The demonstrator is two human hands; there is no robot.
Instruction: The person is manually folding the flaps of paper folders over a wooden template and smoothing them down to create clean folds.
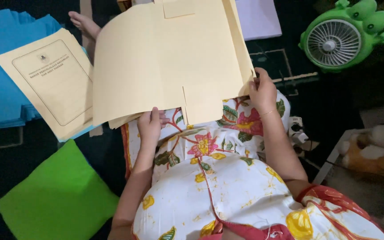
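The open manila folder point(170, 62) is the biggest thing in view and serves as the landmark: a cream card sheet with flaps, held up and tilted over the person's lap, which is covered by a white cloth with red and yellow flowers point(218, 186). To the left of the folder, and partly tucked under its left edge, lies a stack of blue folders point(1, 66) on the dark floor. On top of that stack, just beside the folder's left edge, rests a second cream folder point(50, 82) with a printed frame on its cover. Below and to the left of the folder sits a green cushion point(58, 195). To the upper right of the folder, well apart from it, stands a small green fan point(334, 42) shaped like a cartoon creature. Behind the folder's top right corner shows a pale sheet of paper point(258, 18). Further right and lower, a stuffed toy point(374, 151) lies at the frame's edge.

The right hand point(262, 91) is pinched closed on the folder's right edge, thumb in front. The left hand point(151, 124) grips the folder's bottom edge, fingers curled shut over it from beneath. A bare foot point(83, 24) pokes out past the folder's upper left corner.
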